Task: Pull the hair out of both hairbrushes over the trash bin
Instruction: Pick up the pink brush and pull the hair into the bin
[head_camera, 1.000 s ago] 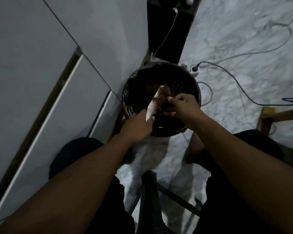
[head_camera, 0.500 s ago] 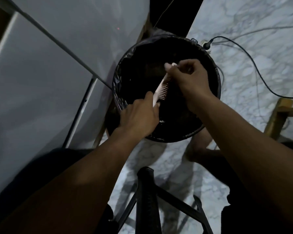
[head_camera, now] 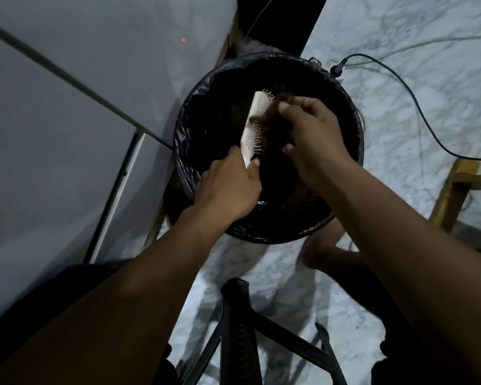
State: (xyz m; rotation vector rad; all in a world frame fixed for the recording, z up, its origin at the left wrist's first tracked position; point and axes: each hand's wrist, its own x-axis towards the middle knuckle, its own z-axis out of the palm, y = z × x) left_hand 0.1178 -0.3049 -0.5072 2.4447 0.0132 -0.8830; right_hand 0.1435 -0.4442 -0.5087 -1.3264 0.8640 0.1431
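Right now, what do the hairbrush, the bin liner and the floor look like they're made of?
Hairbrush: pale, smooth, matte body with thin pale pins, likely plastic; could be painted wood.
Bin liner: thin black plastic film, glossy and crinkled where it folds over the rim.
Floor: white with grey veining, looks like polished marble or marble-look tile; the dim light leaves that open.

**Colours and patterns observed**

Hairbrush (head_camera: 254,126): off-white body, pale bristles. Hair (head_camera: 271,126) clumped in the bristles: brown. Trash bin (head_camera: 354,162): black, lined with a glossy black bag (head_camera: 185,165). Floor (head_camera: 414,112): white marble with grey veining. Cable (head_camera: 417,107) on the floor: black. Panels (head_camera: 67,134) at left: plain pale grey, dark seams. Wooden frame (head_camera: 453,195) at right: yellowish-brown. Stand (head_camera: 238,329) at bottom: black.
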